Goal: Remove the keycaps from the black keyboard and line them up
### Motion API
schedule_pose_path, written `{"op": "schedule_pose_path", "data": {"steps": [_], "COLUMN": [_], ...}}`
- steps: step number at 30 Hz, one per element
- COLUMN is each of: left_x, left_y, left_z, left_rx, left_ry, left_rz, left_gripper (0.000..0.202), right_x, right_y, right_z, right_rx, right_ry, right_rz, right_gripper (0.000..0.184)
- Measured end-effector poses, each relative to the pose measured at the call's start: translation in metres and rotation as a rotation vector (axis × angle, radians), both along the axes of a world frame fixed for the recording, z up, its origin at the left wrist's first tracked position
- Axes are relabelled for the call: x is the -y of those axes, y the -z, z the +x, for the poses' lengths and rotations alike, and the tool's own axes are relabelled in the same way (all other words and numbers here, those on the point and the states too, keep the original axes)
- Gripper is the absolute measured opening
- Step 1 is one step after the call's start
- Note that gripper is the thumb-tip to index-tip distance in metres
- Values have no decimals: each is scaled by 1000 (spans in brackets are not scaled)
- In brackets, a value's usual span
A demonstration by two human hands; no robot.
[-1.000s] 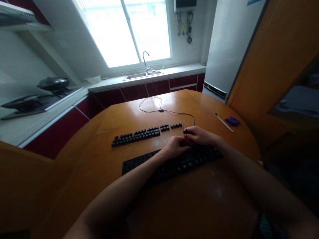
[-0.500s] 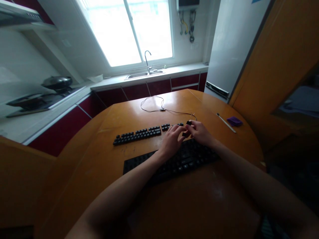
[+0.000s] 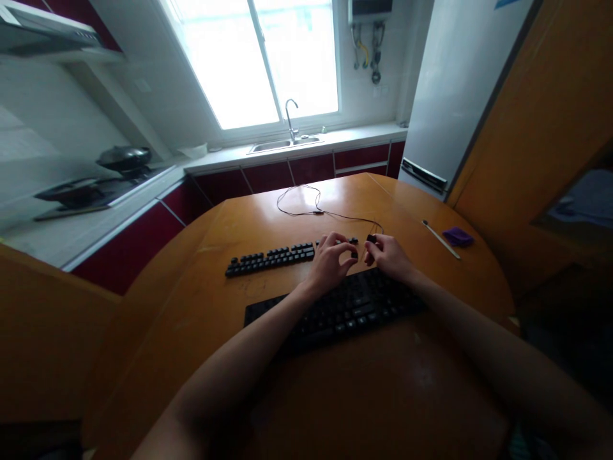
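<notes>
My left hand (image 3: 328, 262) is over the table, thumb and index finger pinching a small black keycap (image 3: 354, 255). Close by on its right, my right hand (image 3: 390, 255) is closed on a small black tool (image 3: 371, 238) with thin wires sticking out, which looks like a wire keycap puller. A gap separates the two hands. Beneath my forearms lies a black keyboard (image 3: 357, 310), partly covered by them. Behind it, black keycaps (image 3: 271, 258) stand in rows on the table, some hidden by my left hand.
A thin black cable (image 3: 299, 213) loops across the back of the wooden table (image 3: 205, 275). To the right lie a slim white brush (image 3: 443, 241) with a dark head and a purple cloth (image 3: 458, 237). Beyond are a sink counter (image 3: 354, 135), a stove (image 3: 108, 191) and a fridge (image 3: 445, 96).
My hands have moved apart, the left holding the keycap and the right the black tool. The whole view has shifted slightly.
</notes>
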State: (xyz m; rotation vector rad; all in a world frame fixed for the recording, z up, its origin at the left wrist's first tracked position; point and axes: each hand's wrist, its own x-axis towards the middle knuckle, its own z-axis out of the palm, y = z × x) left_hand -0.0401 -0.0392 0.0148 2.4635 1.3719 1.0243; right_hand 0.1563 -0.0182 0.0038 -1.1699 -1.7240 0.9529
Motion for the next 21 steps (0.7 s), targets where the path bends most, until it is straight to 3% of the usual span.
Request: {"op": "schedule_pose_path", "data": {"steps": [4,7,21], "left_x": [-22,-34,-39], "left_y": [4,6,8], "left_z": [-27,-43,-50], "left_rx": [-137,-179,-270], "left_ry": [-349,-486,-548], "left_rz": [-139,-235,-339], "left_gripper": [12,18,23], "right_x": [-6,-7,-6], "right_y": [5,8,6], "right_z": [1,1,2], "right_rx": [-10,-4,-4], "right_ry": [49,40,28], "right_rz": [-20,-10,16], "right_gripper": [24,24,25]}}
